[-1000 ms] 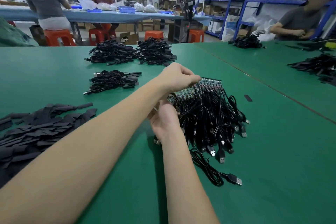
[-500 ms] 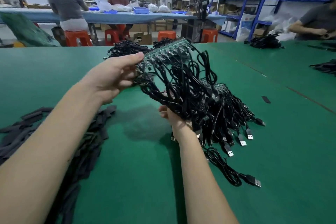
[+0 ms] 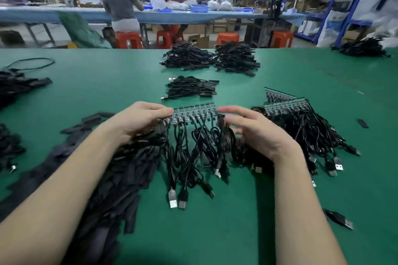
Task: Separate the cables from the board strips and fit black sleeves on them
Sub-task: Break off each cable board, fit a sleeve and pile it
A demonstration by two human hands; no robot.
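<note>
Two hands (image 3: 137,120) (image 3: 256,133) at board strip (image 3: 193,113), no legible writing

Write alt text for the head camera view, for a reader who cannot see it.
Two bare hands meet at a strip of small circuit boards lying on a green table, the left hand at its left end and the right hand at its right end, with black USB cables trailing toward the viewer. A pile of black sleeves lies left; more cabled strips lie right.
</note>
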